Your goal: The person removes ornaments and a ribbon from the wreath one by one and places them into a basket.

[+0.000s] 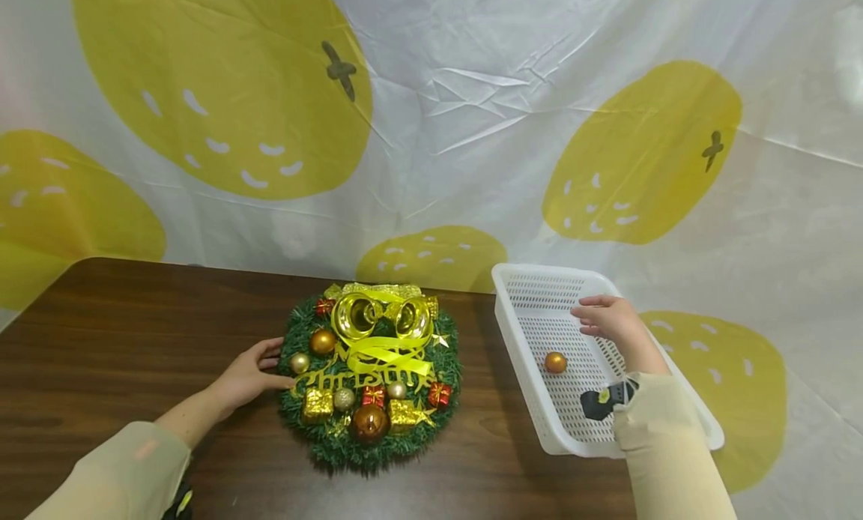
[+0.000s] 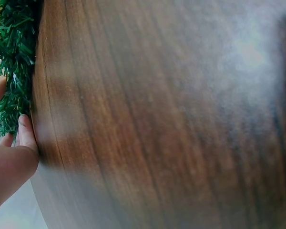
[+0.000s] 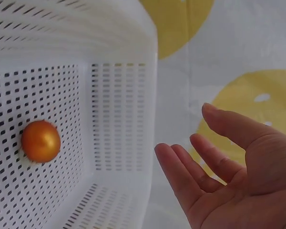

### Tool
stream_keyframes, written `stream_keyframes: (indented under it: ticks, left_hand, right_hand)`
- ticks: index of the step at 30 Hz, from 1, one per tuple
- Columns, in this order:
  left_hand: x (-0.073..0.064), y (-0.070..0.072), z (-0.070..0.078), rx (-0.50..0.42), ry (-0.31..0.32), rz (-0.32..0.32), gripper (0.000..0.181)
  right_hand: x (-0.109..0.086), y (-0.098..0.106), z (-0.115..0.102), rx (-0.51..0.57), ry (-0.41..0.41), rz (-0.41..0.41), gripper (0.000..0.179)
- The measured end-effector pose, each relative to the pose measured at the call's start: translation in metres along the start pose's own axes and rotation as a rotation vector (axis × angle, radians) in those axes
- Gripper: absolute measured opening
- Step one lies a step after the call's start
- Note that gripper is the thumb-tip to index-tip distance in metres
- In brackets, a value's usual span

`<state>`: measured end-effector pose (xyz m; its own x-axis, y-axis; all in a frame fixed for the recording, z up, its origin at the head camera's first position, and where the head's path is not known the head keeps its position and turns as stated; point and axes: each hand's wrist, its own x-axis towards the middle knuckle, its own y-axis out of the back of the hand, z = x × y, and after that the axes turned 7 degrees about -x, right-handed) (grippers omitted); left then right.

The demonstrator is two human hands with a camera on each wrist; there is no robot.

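Observation:
On the brown table lies a round green Christmas wreath [image 1: 434, 428], dressed with gold bells [image 1: 353, 318], a yellow ribbon, small gift boxes, balls and gold "Christmas" lettering. My left hand [image 1: 246, 374] holds its left edge, thumb over the front and fingers at the rim; the left wrist view shows the green tinsel between them. Over the white plastic basket [image 1: 522, 378] hovers my right hand [image 1: 613, 325], fingers loosely spread and nothing in them. An orange-gold Christmas ball [image 3: 41, 141] sits on the basket's perforated floor, apart from the right hand.
The wooden tabletop [image 1: 135, 340] runs to the left of the wreath. Behind the table hangs a white curtain [image 1: 472, 130] printed with large yellow fruit. A dark strap with a black piece [image 1: 600, 404] on the right wrist hangs over the basket.

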<state>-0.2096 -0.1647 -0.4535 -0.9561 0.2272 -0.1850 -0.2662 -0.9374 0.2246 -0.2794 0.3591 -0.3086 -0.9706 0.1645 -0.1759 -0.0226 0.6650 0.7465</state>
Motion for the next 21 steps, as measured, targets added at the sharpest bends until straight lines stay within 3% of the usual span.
stream_keyframes:
  ticks: [9,21]
  left_hand:
    - [0.000,0.000,0.000,0.002,0.007,0.006,0.090]
    - [-0.002,-0.002,0.005,0.003,0.009,0.010,0.090]
  right_hand:
    - [-0.020,-0.011,-0.031,0.145,0.168,-0.019,0.056]
    - [-0.039,-0.045,-0.065,0.132,0.242,-0.085,0.053]
